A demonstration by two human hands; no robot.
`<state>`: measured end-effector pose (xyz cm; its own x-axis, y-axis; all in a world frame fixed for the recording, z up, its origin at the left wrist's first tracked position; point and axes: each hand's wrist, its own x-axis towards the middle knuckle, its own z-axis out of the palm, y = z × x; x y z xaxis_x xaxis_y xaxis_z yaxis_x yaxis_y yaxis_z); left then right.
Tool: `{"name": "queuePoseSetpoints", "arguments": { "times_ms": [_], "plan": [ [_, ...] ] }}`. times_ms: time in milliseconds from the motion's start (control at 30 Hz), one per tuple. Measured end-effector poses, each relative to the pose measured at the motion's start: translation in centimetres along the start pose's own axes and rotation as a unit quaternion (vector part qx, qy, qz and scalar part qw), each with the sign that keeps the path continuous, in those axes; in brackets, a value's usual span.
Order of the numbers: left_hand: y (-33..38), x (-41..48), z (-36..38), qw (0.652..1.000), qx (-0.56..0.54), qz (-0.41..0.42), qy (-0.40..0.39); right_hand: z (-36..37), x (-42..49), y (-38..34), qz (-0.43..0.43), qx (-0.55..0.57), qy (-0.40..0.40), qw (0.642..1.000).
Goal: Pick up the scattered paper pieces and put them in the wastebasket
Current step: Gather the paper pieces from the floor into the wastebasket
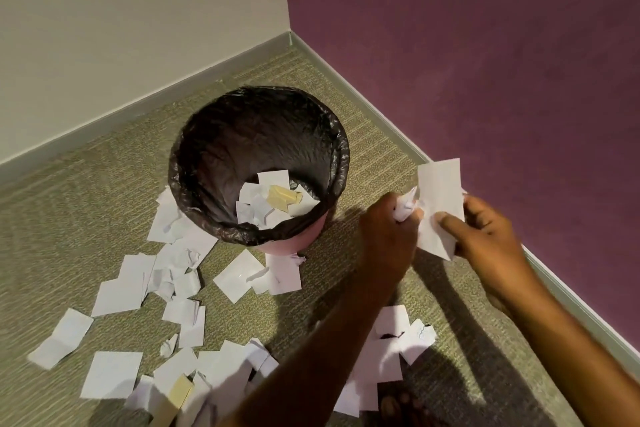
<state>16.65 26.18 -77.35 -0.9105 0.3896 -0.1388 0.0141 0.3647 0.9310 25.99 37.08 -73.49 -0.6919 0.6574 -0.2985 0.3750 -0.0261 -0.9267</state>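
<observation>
- One flat white sheet [439, 204], creased and torn-edged, is held in the air to the right of the wastebasket [280, 246]. Its long axis runs near-upright in view, top edge toward the purple wall [485, 45].
- The right hand [485, 232] pinches the sheet's lower part, thumb across its face.
- The left hand [388, 229] is curled round one crumpled white wad [406, 207] that touches the sheet.
- The one pink wastebasket has a black liner [242, 135]. Several white pieces and one tan piece [282, 199] lie inside.
- Well over a dozen scattered white pieces [112, 374] overlap on the carpet [86, 201], too tangled to count exactly, plus one tan strip [180, 392].
</observation>
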Motion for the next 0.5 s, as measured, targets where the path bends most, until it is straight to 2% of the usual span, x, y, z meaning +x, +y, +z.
{"name": "queuePoseSetpoints", "arguments": {
  "times_ms": [100,233,367,500],
  "plan": [
    [4.8,0.9,-1.8,0.998,0.004,0.058,0.017,-0.3,-0.9,-5.1,-0.049,0.035,-0.001,0.998],
    [8.5,1.5,-5.9,0.986,-0.034,0.140,0.080,1.4,-1.1,-10.4,-0.080,0.077,-0.041,0.993],
    [9.3,2.5,-10.4,0.979,-0.179,0.074,0.056,4.9,-0.1,-14.1,-0.074,0.101,-0.111,0.986],
    [8.4,3.6,-14.6,0.969,-0.237,0.005,0.065,9.7,1.2,-15.9,-0.053,0.082,-0.184,0.978]
  ]
}}
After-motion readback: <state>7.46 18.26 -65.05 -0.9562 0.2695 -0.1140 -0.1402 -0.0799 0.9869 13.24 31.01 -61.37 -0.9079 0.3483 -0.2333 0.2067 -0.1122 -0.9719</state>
